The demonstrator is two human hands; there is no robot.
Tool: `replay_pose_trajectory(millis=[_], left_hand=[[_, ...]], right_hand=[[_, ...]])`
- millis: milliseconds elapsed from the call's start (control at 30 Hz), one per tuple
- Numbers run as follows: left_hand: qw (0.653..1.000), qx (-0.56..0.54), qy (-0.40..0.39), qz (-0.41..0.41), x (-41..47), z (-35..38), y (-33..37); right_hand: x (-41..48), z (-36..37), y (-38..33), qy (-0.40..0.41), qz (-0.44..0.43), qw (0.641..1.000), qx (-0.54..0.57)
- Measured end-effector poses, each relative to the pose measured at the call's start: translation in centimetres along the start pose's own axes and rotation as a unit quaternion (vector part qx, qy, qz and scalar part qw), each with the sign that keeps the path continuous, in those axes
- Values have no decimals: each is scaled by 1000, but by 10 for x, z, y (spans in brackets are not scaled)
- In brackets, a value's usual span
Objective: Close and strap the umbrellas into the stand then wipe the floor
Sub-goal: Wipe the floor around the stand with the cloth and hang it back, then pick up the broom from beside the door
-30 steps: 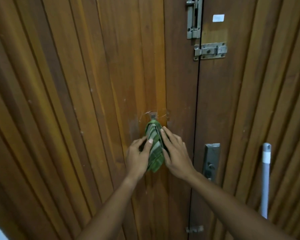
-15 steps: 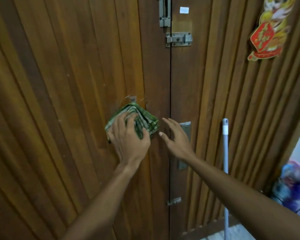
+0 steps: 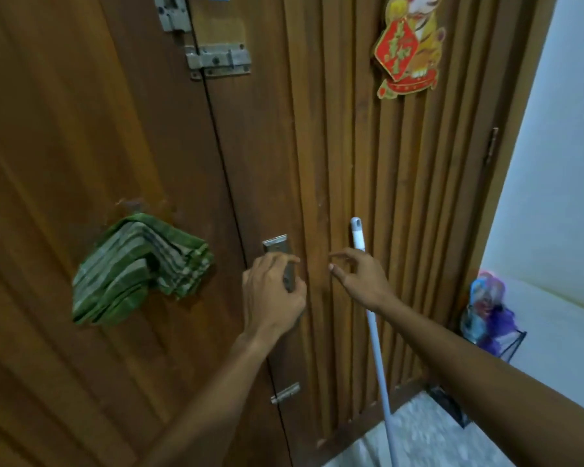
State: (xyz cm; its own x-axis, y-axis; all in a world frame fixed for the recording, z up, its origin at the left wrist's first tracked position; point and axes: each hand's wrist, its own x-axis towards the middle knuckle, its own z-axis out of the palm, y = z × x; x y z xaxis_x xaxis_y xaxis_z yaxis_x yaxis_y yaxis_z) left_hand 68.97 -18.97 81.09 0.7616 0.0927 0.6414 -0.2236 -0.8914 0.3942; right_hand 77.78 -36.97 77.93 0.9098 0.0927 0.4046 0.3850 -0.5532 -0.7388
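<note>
Black wire stand (image 3: 516, 345): at three o'clock, purple-blue bundled umbrellas (image 3: 486, 308) held inside.
Left hand (image 3: 272, 294): fingers curled at steel door plate (image 3: 277, 246), grip unclear.
Right hand (image 3: 361, 278): fingers spread, empty, beside white pole (image 3: 357, 234).
Speckled floor (image 3: 429, 436): wiping judged pending.

You wore the one camera on your head, and it looked forward and down along both forearms at the wooden door (image 3: 81, 129). It stood so close that the planks filled the frame from the left edge past the centre. The view was tilted, so the door's seam slanted from the top towards the lower middle, your left hand (image 3: 273, 294) and right hand (image 3: 361, 281) sat just below centre, and only a strip of wall (image 3: 570, 163) at the right edge and some floor (image 3: 429, 443) at the lower right showed.
</note>
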Motion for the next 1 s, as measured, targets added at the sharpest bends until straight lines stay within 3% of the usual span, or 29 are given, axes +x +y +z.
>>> replay_pose_trajectory(millis=[133, 233, 367, 567, 733, 1000], left_hand=[[997, -64, -35, -28, 14, 78, 23], [982, -116, -107, -102, 29, 139, 39], [937, -176, -183, -241, 41, 224, 35], [865, -280, -259, -326, 36, 279, 33], [854, -302, -248, -343, 30, 298, 26], [840, -323, -299, -318, 29, 292, 23]], right_hand=[[22, -29, 71, -10, 67, 998, 4], [45, -45, 117, -28, 88, 996, -2], [79, -50, 169, -83, 106, 991, 10], [114, -30, 196, -184, 89, 976, 78], [129, -17, 203, -254, 56, 961, 97], [122, -44, 203, -272, -2, 954, 128]])
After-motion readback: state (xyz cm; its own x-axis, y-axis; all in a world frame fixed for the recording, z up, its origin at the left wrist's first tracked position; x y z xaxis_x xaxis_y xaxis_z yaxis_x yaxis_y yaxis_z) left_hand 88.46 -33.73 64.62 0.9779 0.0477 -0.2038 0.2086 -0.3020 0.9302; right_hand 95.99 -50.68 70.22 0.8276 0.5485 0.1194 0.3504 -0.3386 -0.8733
